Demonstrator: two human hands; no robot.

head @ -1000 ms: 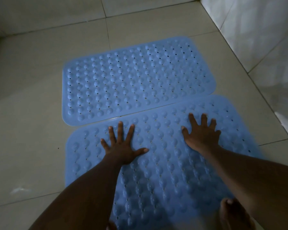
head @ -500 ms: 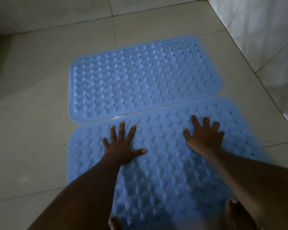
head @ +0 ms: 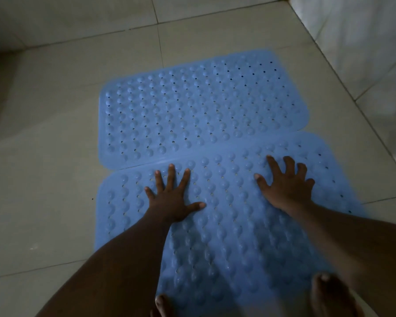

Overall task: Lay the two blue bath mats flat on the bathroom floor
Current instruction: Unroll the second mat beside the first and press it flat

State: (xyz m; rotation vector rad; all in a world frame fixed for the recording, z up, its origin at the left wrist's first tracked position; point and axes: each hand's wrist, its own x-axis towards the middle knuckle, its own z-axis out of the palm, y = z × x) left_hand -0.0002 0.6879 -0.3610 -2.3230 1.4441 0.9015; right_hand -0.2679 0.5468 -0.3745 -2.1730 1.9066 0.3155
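Bath mats: far mat flat on floor; near mat abutting it, pressed by left hand and right hand, fingers spread. Task judged nearly complete.

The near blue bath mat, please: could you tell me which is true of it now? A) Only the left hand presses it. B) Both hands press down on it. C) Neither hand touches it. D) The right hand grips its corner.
B: the left hand and the right hand both rest spread-fingered on the near mat.
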